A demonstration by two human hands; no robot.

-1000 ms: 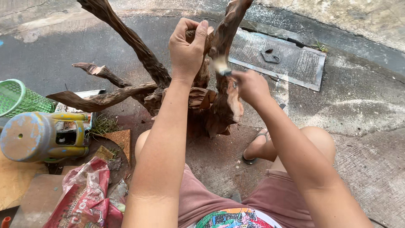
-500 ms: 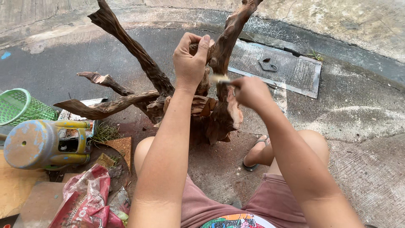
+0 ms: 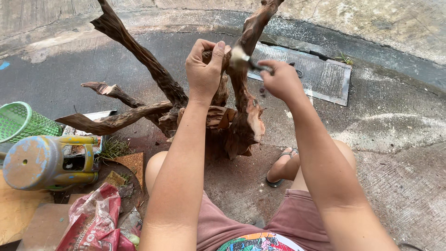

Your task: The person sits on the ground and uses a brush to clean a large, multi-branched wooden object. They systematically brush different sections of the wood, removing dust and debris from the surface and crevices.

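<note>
Wood: one gnarled brown driftwood stump (image 3: 232, 121); my left hand (image 3: 203, 69) fingers clench a branch.
Brush: one small brush (image 3: 246, 59), pinched by my right hand (image 3: 278, 79).
Room: open pavement beyond my fingertips.

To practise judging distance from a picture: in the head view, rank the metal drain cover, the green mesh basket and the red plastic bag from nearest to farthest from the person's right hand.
From the right hand:
1. Metal drain cover, just beyond the hand on the pavement.
2. Red plastic bag, lower left, beside the person's knee.
3. Green mesh basket, at the far left edge.
</note>
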